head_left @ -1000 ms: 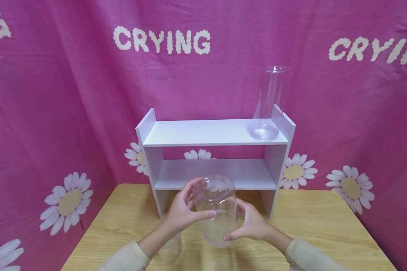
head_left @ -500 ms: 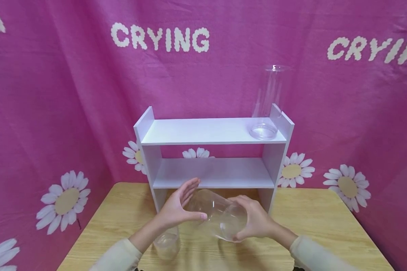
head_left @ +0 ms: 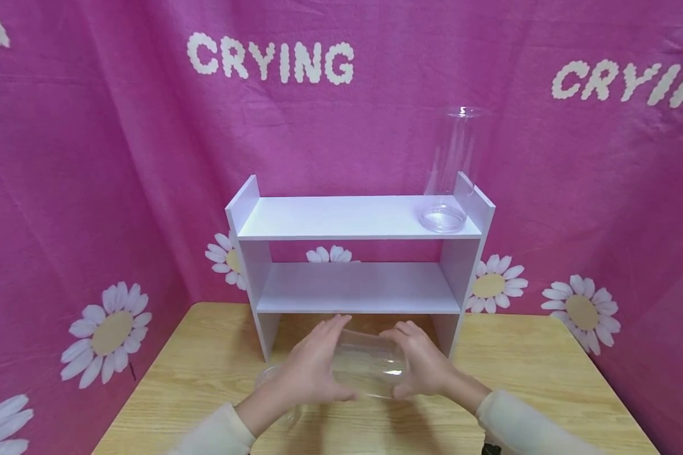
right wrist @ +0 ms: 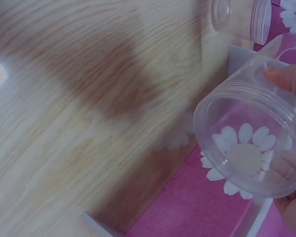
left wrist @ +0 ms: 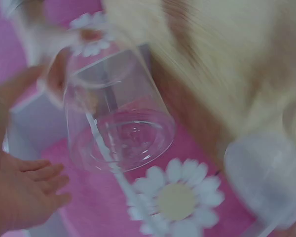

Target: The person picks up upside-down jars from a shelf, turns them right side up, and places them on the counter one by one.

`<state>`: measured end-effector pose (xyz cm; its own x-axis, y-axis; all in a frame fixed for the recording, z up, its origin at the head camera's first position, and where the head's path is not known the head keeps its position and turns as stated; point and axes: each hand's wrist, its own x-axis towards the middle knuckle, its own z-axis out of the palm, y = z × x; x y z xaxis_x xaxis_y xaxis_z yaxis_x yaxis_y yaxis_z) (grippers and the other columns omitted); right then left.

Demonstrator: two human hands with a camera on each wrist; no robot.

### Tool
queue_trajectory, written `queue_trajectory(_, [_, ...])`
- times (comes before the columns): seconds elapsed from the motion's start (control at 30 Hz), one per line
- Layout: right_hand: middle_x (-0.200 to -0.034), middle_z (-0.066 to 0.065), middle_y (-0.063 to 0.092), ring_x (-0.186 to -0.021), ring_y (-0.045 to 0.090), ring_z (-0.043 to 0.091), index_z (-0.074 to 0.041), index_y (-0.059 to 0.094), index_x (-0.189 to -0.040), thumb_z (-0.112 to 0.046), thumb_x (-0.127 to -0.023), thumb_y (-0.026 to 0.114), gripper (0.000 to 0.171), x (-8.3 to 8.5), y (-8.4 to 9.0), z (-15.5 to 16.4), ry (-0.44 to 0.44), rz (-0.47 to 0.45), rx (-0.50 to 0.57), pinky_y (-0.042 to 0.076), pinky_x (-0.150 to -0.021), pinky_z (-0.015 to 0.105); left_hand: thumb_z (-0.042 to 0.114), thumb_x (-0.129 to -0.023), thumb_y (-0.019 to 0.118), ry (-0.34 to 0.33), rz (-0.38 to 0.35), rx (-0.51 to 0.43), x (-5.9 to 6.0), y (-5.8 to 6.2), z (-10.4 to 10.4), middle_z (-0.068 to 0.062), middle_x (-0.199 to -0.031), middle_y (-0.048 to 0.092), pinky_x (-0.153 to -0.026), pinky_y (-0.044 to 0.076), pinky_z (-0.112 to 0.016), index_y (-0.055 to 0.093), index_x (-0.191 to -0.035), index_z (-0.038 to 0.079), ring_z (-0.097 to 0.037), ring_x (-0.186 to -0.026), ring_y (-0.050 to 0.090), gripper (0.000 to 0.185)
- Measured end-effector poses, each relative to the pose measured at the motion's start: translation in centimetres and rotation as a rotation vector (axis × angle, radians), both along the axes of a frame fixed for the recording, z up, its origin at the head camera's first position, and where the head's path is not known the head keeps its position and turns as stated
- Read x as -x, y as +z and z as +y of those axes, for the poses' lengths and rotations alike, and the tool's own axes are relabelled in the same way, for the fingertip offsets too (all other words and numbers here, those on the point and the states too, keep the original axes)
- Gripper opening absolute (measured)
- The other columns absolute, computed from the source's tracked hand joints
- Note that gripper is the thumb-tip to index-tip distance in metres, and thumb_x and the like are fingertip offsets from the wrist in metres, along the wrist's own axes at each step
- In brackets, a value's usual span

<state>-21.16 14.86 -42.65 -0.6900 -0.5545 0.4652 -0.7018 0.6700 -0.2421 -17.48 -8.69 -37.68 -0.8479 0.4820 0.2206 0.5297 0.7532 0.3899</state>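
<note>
A clear plastic jar (head_left: pixel 370 363) lies sideways in the air over the table, between my hands. My right hand (head_left: pixel 424 366) grips it near the open end, with the thumb and fingers on opposite sides in the right wrist view. Its round base (left wrist: pixel 133 138) faces the left side. My left hand (head_left: pixel 315 370) is beside the base end, fingers spread; the left wrist view shows a gap between them and the jar. A second, shorter-looking clear jar (right wrist: pixel 244 17) stands on the table, partly hidden behind my left wrist in the head view.
A white two-tier shelf (head_left: pixel 341 215) stands at the back of the wooden table (head_left: pixel 518 379). One tall clear cylinder (head_left: pixel 444 218) stands upright at the right end of its top board. A pink cloth (head_left: pixel 119 158) with daisies hangs behind.
The jar has tipped from upside down to sideways, its open end swinging to the right. My right hand shifted round that end. The left hand's fingers moved slightly right at the other end.
</note>
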Motion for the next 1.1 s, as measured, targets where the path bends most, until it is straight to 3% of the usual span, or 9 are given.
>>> queue_trajectory(0.07, [-0.098, 0.002, 0.06, -0.094, 0.055, 0.016, 0.0, 0.062, -0.114, -0.022, -0.035, 0.088, 0.086, 0.1, 0.2, -0.2, -0.011, 0.014, -0.014, 0.048, -0.1, 0.05, 0.039, -0.054, 0.091, -0.005, 0.123, 0.172, -0.2, -0.3, 0.7, -0.012, -0.15, 0.043, -0.119, 0.032, -0.042, 0.034, -0.145, 0.005, -0.029, -0.142, 0.038, 0.113])
queue_trajectory(0.13, [-0.099, 0.003, 0.06, -0.097, 0.056, 0.019, 0.0, 0.062, -0.114, -0.023, -0.035, 0.088, 0.086, 0.0, 0.4, -0.4, -0.029, -0.001, -0.022, 0.044, -0.103, 0.056, 0.038, -0.052, 0.092, -0.015, 0.237, 0.283, -0.2, -0.7, 1.3, -0.013, -0.146, 0.047, -0.121, 0.029, -0.038, 0.038, -0.142, 0.001, -0.026, -0.141, 0.039, 0.111])
queue_trajectory(0.4, [-0.095, -0.002, 0.058, -0.091, 0.051, 0.014, -0.002, 0.063, -0.112, -0.028, -0.03, 0.09, 0.089, -0.2, 0.8, -0.9, -0.046, 0.078, -0.033, 0.047, -0.082, 0.034, 0.046, -0.055, 0.09, 0.01, 0.301, 0.375, 0.1, -1.2, 2.7, -0.012, -0.145, 0.049, -0.118, 0.034, -0.038, 0.04, -0.14, 0.0, -0.026, -0.138, 0.044, 0.109])
queue_trajectory(0.57, [-0.096, -0.003, 0.059, -0.089, 0.048, 0.012, -0.006, 0.063, -0.11, -0.03, -0.03, 0.091, 0.089, -0.6, 1.0, -1.4, -0.052, 0.084, -0.065, 0.045, -0.077, 0.029, 0.064, -0.057, 0.081, 0.062, 0.434, 0.669, -0.6, -1.4, 4.1, -0.01, -0.144, 0.049, -0.118, 0.034, -0.032, 0.04, -0.141, 0.002, -0.023, -0.137, 0.045, 0.112])
queue_trajectory(0.67, [-0.096, -0.004, 0.059, -0.088, 0.047, 0.011, -0.007, 0.063, -0.11, -0.032, -0.03, 0.091, 0.088, -0.9, 1.0, -1.8, -0.043, 0.081, -0.085, 0.043, -0.074, 0.026, 0.067, -0.054, 0.08, 0.086, 0.534, 0.776, -0.9, -2.1, 4.7, -0.005, -0.125, 0.06, -0.108, 0.044, -0.024, 0.049, -0.13, 0.003, -0.017, -0.119, 0.056, 0.103])
queue_trajectory(0.73, [-0.096, -0.003, 0.059, -0.088, 0.047, 0.011, -0.006, 0.062, -0.109, -0.032, -0.03, 0.091, 0.088, -1.1, 0.9, -2.0, -0.041, 0.085, -0.094, 0.043, -0.073, 0.025, 0.062, -0.052, 0.083, 0.099, 0.578, 0.76, -0.7, -2.7, 4.8, 0.0, -0.105, 0.061, -0.093, 0.049, -0.018, 0.053, -0.116, 0.006, -0.012, -0.099, 0.059, 0.09])
queue_trajectory(0.83, [-0.096, -0.002, 0.059, -0.088, 0.047, 0.011, -0.006, 0.062, -0.11, -0.034, -0.03, 0.092, 0.09, -1.4, 0.7, -2.2, -0.055, 0.091, -0.113, 0.044, -0.074, 0.026, 0.057, -0.047, 0.086, 0.107, 0.636, 0.694, -0.4, -3.4, 4.7, 0.005, -0.084, 0.053, -0.074, 0.047, -0.014, 0.054, -0.101, 0.011, -0.008, -0.078, 0.051, 0.077])
queue_trajectory(0.97, [-0.106, 0.0, 0.06, -0.097, 0.052, 0.015, -0.004, 0.06, -0.115, -0.036, -0.031, 0.093, 0.096, -1.6, 0.7, -2.1, -0.068, 0.102, -0.139, 0.05, -0.082, 0.032, 0.058, -0.045, 0.086, 0.108, 0.656, 0.645, 0.0, -3.9, 4.6, 0.005, -0.085, 0.056, -0.075, 0.048, -0.015, 0.054, -0.101, 0.011, -0.008, -0.077, 0.052, 0.08])
queue_trajectory(1.1, [-0.12, 0.007, 0.06, -0.113, 0.053, 0.022, -0.001, 0.055, -0.126, -0.036, -0.037, 0.094, 0.103, -1.4, 1.3, -1.6, -0.034, 0.049, -0.157, 0.049, -0.098, 0.041, 0.063, -0.045, 0.085, 0.127, 0.641, 0.609, 0.2, -4.0, 4.5, 0.004, -0.093, 0.06, -0.08, 0.05, -0.016, 0.055, -0.106, 0.009, -0.009, -0.083, 0.055, 0.087])
